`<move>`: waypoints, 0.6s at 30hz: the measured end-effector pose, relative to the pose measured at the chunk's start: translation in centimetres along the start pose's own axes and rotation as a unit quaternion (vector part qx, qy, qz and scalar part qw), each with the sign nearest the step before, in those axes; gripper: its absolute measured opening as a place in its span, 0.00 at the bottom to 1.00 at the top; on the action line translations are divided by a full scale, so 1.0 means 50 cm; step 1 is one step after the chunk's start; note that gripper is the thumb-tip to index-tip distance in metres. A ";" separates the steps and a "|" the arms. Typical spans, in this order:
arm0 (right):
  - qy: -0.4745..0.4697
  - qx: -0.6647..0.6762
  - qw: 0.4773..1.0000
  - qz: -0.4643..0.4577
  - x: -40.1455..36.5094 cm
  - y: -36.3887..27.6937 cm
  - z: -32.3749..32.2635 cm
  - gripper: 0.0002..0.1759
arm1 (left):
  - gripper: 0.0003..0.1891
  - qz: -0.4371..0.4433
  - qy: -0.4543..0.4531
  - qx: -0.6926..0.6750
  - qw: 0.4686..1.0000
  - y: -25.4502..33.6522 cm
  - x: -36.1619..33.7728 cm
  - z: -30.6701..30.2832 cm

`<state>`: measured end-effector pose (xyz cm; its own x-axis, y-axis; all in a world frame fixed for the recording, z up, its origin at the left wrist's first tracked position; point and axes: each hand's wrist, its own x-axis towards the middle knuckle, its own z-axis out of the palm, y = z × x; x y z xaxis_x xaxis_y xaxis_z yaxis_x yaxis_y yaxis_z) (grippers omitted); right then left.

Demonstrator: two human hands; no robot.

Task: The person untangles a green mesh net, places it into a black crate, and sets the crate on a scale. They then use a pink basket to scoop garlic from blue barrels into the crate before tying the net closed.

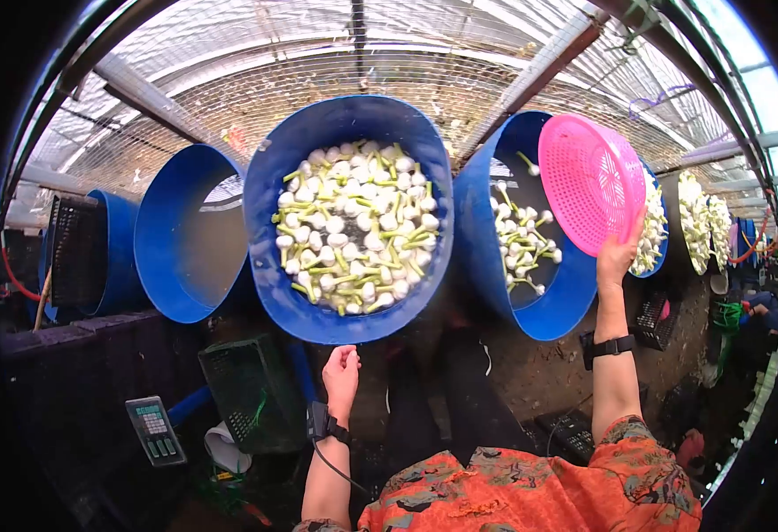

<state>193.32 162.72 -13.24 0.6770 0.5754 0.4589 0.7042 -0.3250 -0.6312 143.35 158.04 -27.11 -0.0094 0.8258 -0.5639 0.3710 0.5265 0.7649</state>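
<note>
A pink perforated basket [584, 182] is tilted on its side over the right blue tub [544, 306], with my right hand [618, 257] gripping its lower rim. White bulbs with green stems [526, 235] float in that tub's water. Straight ahead stands a large blue tub [345, 328] full of more white bulbs with short green stems [353, 222] in water. My left hand [341, 368] is closed just below the front rim of this middle tub; whether its fingers pinch anything is too small to tell. The basket's inside looks empty.
To the left, another blue tub [163, 257] holds murky water. A dark crate [247, 390] and a scale display [154, 430] are at the lower left. Farther right are tubs heaped with bulbs [695, 222], a small black crate [655, 319] and a person [764, 310].
</note>
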 end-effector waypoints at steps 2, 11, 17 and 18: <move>0.022 -0.135 0.990 -0.019 0.014 0.114 -0.076 0.47 | 0.08 -0.017 -0.030 -0.059 0.998 -0.017 0.006 0.052; -0.087 -0.256 0.958 0.096 0.106 0.417 0.013 0.49 | 0.18 0.059 -0.165 0.004 0.985 0.179 0.059 0.418; -0.216 -0.289 0.928 -0.098 0.164 0.596 0.233 0.51 | 0.45 0.010 -0.076 0.197 0.977 0.242 0.194 0.719; -0.247 -0.291 0.920 -0.086 0.163 0.627 0.254 0.49 | 0.46 -0.010 -0.052 0.191 0.980 0.237 0.217 0.757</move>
<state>218.21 166.74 -37.24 0.4657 0.8804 0.0899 0.8848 -0.4611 -0.0677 182.82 165.60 -35.94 0.0674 0.7803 -0.6217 0.6924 0.4121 0.5923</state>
